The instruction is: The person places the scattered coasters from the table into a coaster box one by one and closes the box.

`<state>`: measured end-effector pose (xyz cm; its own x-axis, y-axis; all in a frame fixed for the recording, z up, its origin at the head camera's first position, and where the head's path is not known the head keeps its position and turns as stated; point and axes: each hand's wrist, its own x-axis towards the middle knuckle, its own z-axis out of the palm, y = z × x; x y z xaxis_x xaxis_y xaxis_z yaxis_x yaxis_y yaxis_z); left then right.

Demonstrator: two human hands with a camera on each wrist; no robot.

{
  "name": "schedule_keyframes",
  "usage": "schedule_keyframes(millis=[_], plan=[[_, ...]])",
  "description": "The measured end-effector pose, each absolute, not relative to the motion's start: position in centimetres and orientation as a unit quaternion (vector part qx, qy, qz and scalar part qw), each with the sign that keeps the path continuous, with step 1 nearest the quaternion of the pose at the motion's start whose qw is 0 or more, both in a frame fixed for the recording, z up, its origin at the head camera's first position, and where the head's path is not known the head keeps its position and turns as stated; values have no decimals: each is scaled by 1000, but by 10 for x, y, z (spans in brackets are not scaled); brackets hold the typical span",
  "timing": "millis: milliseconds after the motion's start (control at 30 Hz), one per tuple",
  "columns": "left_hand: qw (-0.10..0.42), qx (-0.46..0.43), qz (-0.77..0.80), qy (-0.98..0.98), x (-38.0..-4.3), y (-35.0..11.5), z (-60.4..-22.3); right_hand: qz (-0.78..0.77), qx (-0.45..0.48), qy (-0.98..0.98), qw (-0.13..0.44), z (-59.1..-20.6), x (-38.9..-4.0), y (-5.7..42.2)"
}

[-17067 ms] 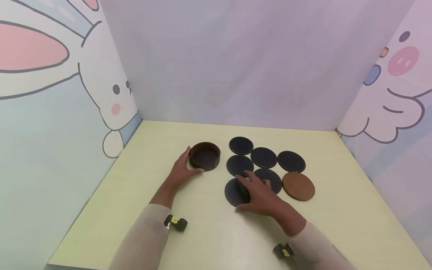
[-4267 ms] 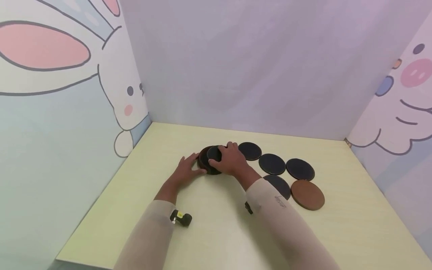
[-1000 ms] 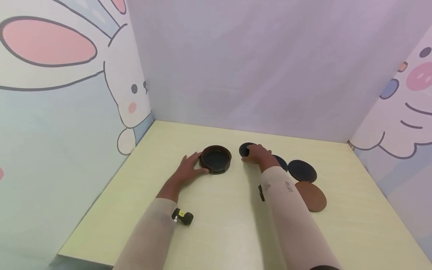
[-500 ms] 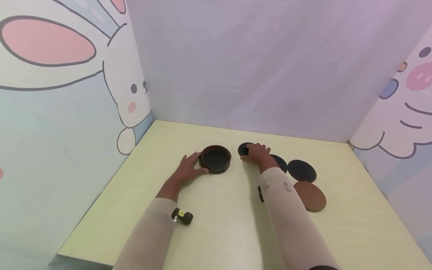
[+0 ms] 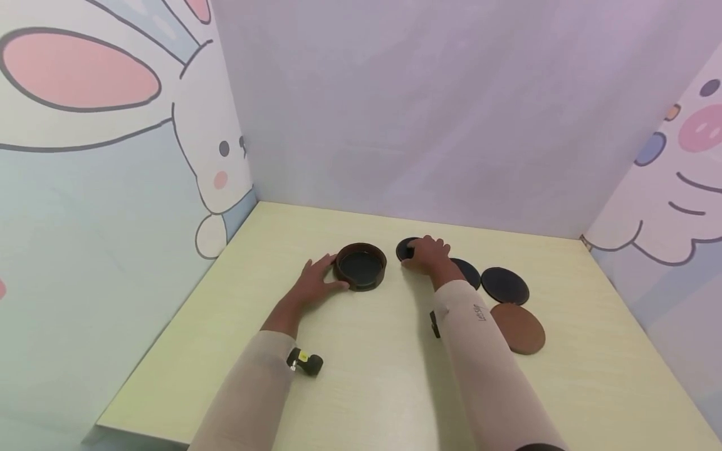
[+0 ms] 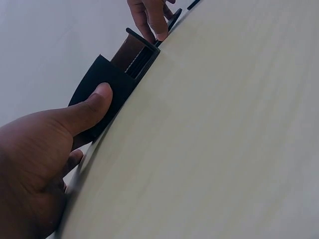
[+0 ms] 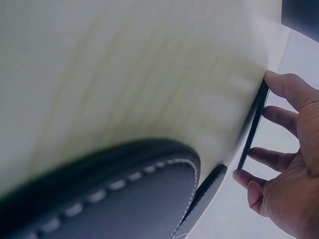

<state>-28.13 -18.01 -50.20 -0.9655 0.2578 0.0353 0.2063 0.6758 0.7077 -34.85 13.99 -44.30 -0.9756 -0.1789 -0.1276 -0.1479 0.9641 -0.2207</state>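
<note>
Holder (image 6: 119,89), left hand (image 5: 312,285) gripping; black disc (image 5: 361,269) inside.

Dim, slightly soft wrist views

In the head view, the right hand (image 5: 433,258) hides the four o'clock side of its black disc (image 5: 403,248); the right sleeve (image 5: 476,351) covers the eight o'clock edge of the brown disc (image 5: 521,329) and bears lettering (image 5: 481,312) too small to read. In the right-wrist view, the frame crops a blurred, stitched disc (image 7: 134,199) at seven o'clock and a dark block (image 7: 304,17) at two o'clock.
</note>
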Motion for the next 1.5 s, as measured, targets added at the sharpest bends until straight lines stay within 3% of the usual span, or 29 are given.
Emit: schedule_keyframes(millis=[967,1500], plan=[[29,134,380,915,-282,-178,-504,-63,-90,994,13,-438,-344,135],[35,125,381,915,-282,-182,-504,-166,-118,978,-36,-426,-327,134]])
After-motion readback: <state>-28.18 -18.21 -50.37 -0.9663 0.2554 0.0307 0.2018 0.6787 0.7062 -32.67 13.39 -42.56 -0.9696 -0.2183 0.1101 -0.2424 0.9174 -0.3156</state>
